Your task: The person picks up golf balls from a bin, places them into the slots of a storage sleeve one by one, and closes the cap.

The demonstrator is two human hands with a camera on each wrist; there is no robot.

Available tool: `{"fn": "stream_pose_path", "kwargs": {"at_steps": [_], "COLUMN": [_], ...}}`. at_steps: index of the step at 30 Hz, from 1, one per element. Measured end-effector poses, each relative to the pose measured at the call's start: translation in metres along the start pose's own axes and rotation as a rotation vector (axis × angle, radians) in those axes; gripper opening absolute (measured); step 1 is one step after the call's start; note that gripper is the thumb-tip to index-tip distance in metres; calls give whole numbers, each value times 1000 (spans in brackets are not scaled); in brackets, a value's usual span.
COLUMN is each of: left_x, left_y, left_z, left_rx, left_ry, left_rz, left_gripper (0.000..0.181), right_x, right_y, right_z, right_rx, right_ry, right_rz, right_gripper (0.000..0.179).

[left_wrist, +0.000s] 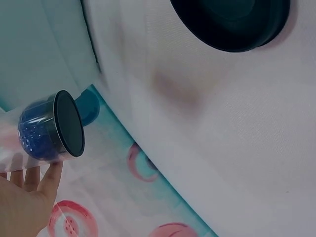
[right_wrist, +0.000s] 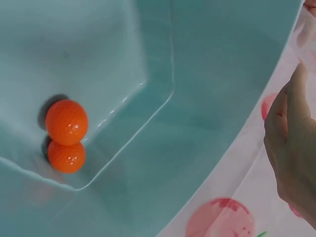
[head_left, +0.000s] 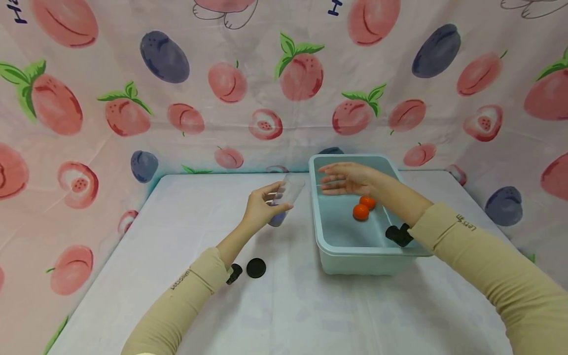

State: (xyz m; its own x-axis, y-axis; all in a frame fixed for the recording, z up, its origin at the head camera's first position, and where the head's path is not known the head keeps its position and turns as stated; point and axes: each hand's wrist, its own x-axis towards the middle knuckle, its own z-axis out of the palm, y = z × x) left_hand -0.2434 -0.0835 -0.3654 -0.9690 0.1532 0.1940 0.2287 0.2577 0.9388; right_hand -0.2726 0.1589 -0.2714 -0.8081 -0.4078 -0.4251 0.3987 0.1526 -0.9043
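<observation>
Clear tube (head_left: 287,197), see-through, held in the air over the table, left of the bin and apart from it. Tilted: upper end leans right, toward the bin; lower end down and left. Inside, at the low end, a dark blue ball (left_wrist: 35,136) with pale speckles, seen best from the left wrist. Beside the ball, a dark round end piece (left_wrist: 69,123) closes that end.

Left hand (head_left: 262,207): wrapped on the tube, thumb on the near side, fingers on the far side.

Right hand (head_left: 346,178): holding nothing, fingers extended and slightly bent, hovering above the far left part of the bin, near the tube's upper end but apart from it in the head view.

Bin (head_left: 316,217): pale blue-green, rectangular, rounded corners, standing on the table right of the tube. On its floor, two orange balls (head_left: 361,212), side by side; cannot tell whether they touch.

Black lid (head_left: 256,268): round, lying on the table, nearer the wearer than the tube, just beside the left forearm.

Sleeves (head_left: 479,266) tan, lettered near the cuffs. White cloth on the table (head_left: 328,315). Behind, a pale pink curtain (head_left: 248,44) printed with peaches and dark blue fruit.
</observation>
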Motion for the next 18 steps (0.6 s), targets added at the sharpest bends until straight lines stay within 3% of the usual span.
{"fn": "stream_pose_path", "kwargs": {"at_steps": [8,18], "left_x": [1,2], "left_y": [-1,-1], "left_z": [0,0], "left_rx": [2,-21], "left_ry": [1,-12], "left_rz": [30,-3], "left_gripper": [59,61], "right_x": [2,9], "right_y": [6,15], "right_z": [-13,-24], "right_rx": [-5,-56], "right_ry": [10,38], "right_rz": [25,44], "right_gripper": [52,51]}}
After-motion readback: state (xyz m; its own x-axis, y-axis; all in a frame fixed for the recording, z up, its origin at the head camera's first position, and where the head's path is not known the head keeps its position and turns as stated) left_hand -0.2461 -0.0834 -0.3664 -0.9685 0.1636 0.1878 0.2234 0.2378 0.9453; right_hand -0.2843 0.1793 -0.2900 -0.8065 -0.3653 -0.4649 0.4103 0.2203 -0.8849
